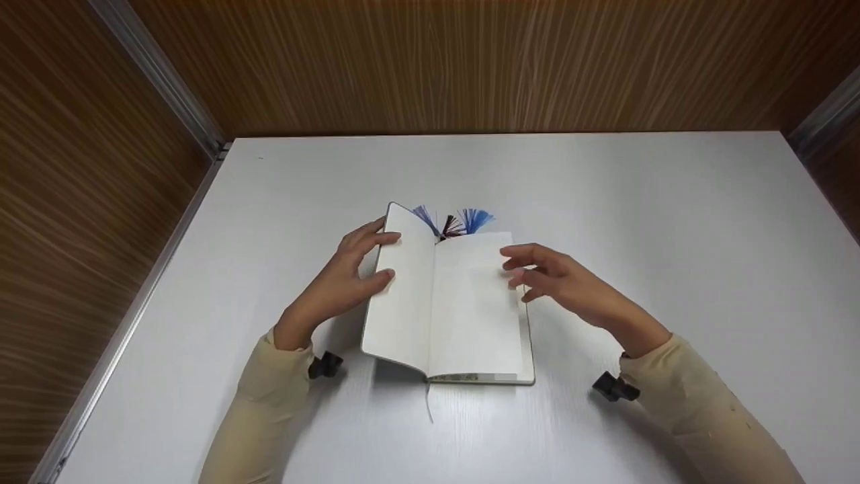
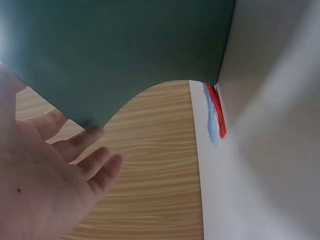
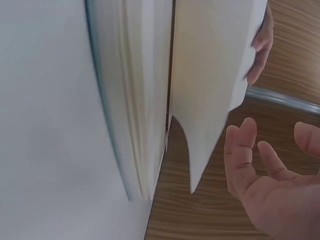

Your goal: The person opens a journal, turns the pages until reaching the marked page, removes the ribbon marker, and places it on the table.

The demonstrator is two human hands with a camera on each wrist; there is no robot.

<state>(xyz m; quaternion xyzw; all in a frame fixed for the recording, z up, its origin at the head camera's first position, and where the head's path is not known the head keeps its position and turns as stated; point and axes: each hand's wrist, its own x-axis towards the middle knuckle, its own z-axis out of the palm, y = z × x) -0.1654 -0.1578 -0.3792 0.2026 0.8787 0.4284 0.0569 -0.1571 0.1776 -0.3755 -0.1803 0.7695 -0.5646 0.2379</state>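
An open notebook (image 1: 470,309) with blank cream pages and a dark green cover (image 2: 125,45) lies on the white table. My left hand (image 1: 346,272) grips its raised left side, thumb and one finger on the page, other fingers behind the cover. Just off the right page's edge is my right hand (image 1: 554,279), fingers loosely bent and holding nothing. In the right wrist view, a loose-standing page (image 3: 210,60) curves up near the right hand (image 3: 280,185), with a gap between them. Blue tassels (image 1: 476,220) and a dark red one (image 1: 451,227) stick out at the top.
A thin ribbon (image 1: 428,403) trails from the notebook's bottom onto the white table (image 1: 605,181). Wood-grain panels (image 1: 470,67) stand behind and at the sides, with metal strips (image 1: 161,74) at the corners. Small black devices (image 1: 615,387) sit at both wrists.
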